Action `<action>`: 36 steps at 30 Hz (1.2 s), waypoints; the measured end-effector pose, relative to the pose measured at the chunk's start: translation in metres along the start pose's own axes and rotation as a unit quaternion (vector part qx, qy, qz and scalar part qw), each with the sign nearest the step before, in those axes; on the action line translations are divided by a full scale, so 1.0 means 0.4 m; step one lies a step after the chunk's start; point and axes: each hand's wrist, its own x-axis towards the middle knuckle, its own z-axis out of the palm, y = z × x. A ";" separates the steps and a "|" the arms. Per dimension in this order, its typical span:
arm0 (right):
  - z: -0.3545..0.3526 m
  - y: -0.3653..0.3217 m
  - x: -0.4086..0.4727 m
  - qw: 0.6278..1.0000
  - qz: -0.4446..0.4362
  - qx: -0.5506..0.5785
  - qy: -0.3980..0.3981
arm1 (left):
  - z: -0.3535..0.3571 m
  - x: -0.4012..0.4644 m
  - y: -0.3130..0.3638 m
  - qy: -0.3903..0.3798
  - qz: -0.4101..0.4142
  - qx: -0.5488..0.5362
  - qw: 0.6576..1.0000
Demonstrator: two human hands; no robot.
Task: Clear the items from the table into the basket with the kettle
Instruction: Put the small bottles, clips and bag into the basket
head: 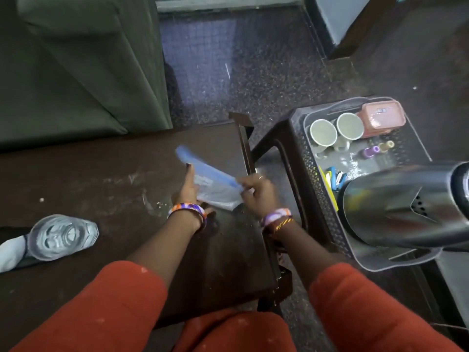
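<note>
Both hands hold a clear pouch (215,191) with a blue strip above the desk's (101,174) right edge. Left hand (186,191) grips its left side, right hand (256,191) pinches the right end. Image blurred there. Basket (317,189) sits right of the desk, kettle (406,204) in its near end, two mugs (335,133) at the far end. Glass (61,237) near the desk's left edge.
</note>
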 end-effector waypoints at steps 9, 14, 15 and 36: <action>-0.128 -0.230 -0.124 0.996 -0.020 -0.030 0.078 | 0.083 -0.187 0.122 -0.051 0.250 0.060 0.965; -0.347 -0.374 -0.110 0.954 -0.103 -0.262 0.099 | 0.280 -0.362 0.132 -0.176 0.298 0.134 0.929; -0.394 -0.391 -0.110 0.948 -0.113 -0.285 0.091 | 0.329 -0.403 0.128 -0.201 0.282 0.134 0.929; -1.055 0.066 0.034 0.941 0.124 -0.292 -0.118 | 0.813 -0.449 -0.135 -0.265 0.227 0.546 0.762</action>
